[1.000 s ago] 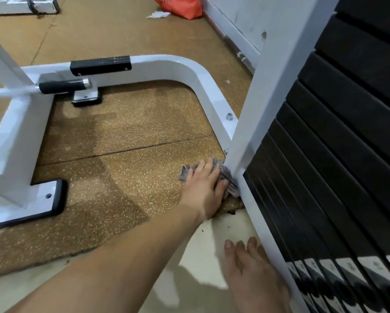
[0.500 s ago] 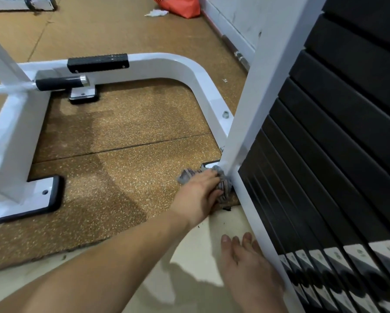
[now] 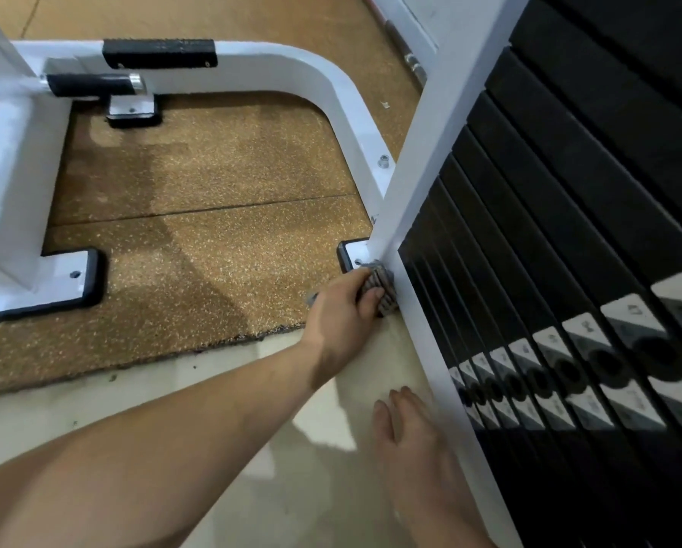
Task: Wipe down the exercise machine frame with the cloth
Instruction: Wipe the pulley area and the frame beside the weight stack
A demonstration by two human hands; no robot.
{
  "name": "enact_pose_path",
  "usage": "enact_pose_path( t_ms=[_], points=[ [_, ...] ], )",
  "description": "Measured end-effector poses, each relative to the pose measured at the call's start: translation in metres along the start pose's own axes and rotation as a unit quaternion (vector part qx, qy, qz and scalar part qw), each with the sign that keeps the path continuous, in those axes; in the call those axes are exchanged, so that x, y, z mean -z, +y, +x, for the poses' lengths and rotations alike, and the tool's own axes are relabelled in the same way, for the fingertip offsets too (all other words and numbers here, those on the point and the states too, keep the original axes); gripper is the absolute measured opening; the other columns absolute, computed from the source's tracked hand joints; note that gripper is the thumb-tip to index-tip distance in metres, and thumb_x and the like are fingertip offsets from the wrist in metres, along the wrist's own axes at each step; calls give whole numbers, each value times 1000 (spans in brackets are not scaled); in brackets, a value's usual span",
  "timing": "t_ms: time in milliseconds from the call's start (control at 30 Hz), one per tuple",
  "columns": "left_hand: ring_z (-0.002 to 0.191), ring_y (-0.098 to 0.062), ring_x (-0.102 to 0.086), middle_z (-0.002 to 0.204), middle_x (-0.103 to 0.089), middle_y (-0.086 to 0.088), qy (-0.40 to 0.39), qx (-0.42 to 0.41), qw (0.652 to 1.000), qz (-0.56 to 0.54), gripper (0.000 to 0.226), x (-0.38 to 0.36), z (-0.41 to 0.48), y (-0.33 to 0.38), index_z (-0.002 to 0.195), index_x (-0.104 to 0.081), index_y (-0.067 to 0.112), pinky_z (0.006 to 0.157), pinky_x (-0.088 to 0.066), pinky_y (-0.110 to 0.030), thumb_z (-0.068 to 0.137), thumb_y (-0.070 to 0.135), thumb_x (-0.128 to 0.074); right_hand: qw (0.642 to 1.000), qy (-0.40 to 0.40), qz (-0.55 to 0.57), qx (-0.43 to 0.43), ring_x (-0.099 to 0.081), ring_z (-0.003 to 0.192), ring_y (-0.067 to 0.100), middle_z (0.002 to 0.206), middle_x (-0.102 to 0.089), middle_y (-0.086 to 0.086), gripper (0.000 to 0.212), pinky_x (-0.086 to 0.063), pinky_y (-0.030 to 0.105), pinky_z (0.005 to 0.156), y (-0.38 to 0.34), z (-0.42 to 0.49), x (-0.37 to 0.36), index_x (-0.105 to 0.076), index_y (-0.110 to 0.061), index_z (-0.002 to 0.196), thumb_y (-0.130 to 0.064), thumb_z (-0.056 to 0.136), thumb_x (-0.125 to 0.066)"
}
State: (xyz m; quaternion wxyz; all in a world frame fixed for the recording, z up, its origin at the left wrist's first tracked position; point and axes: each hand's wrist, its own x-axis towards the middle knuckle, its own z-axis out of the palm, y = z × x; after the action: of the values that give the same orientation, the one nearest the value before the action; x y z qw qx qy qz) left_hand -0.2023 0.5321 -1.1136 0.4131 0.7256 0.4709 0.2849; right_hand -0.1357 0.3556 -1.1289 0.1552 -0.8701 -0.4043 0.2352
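Wiping low on the frame post (image 3: 422,160)
Left hand (image 3: 343,310) grips the cloth (image 3: 382,286) against it; right hand (image 3: 410,437) lies flat on the floor (image 3: 252,429). Next, likely upward strokes.

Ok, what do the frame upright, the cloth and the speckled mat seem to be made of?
The frame upright looks like steel under glossy white paint: hard edges, light sheen. The cloth seems soft woven fabric, grey-striped, bunched in folds. The mat is probably rubber crumb: matte brown, pale flecks, ragged edge.
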Motion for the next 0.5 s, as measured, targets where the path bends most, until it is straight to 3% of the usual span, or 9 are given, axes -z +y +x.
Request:
enact_pose_path(
  t_ms=[67, 133, 167, 267, 300, 367, 433, 500],
  points=[
    [93, -12, -64, 101, -72, 8, 3, -5, 998, -60, 16, -9, -9, 12, 114, -67, 25, 78, -47, -30, 101, 23, -58, 999, 38, -20, 5, -57, 136, 17, 145, -61, -4, 42, -50, 34, 105, 4, -19, -4, -70, -21, 131, -44, 100, -53],
    [102, -7, -64, 109, -71, 13, -3, -2, 993, -116, 24, -19, -13, 19, 123, -65, 33, 88, -51, -28, 103, 25, -55, 999, -23, -42, -6, -69, 119, 32, 127, -72, 10, 58, -60, 48, 86, 13, -29, -8, -77, -12, 114, -55, 91, -47],
    [110, -7, -62, 117, -70, 13, -9, 1, 991, -134, 29, -24, -10, 21, 130, -62, 36, 96, -50, -29, 104, 26, -53, 997, -31, -75, -10, -67, 119, 36, 126, -72, 14, 68, -59, 53, 83, 26, -29, -22, -77, -9, 113, -62, 88, -43],
    [140, -2, -40, 152, -48, 19, -60, 53, 978, -192, 47, -38, -3, 28, 152, -39, 47, 118, -31, -23, 109, 30, -45, 987, -53, -152, -23, -45, 142, 29, 151, -56, 9, 89, -50, 48, 105, 29, -30, -26, -67, -13, 134, -73, 73, -45],
    [144, 3, -31, 158, -37, 23, -74, 58, 973, -210, 51, -41, -5, 30, 156, -30, 49, 119, -23, -17, 109, 31, -42, 985, -88, -141, -36, -33, 151, 24, 163, -40, 4, 94, -39, 42, 116, 24, -31, -16, -55, -19, 148, -74, 71, -48],
    [144, 11, -22, 160, -28, 30, -83, 51, 967, -234, 55, -45, -14, 33, 158, -22, 51, 115, -16, -9, 110, 32, -40, 987, -80, -139, -11, -3, 160, 16, 173, -5, -8, 98, -15, 32, 127, 17, -24, -4, -23, -31, 163, -77, 81, -52],
    [141, 14, -32, 153, -40, 33, -77, 62, 960, -263, 52, -51, -31, 29, 153, -30, 56, 118, -25, -14, 109, 32, -44, 985, -108, -137, -18, 1, 159, 14, 172, 0, -11, 99, -12, 32, 128, 17, -16, 9, -14, -37, 163, -81, 84, -53],
    [132, 9, -49, 141, -56, 29, -88, 73, 958, -263, 48, -61, -56, 18, 148, -41, 55, 114, -39, -22, 107, 32, -50, 984, -124, -129, -17, -9, 157, 13, 169, -11, -12, 101, -17, 34, 127, 19, -13, 14, -18, -41, 162, -88, 78, -52]
  ],
)
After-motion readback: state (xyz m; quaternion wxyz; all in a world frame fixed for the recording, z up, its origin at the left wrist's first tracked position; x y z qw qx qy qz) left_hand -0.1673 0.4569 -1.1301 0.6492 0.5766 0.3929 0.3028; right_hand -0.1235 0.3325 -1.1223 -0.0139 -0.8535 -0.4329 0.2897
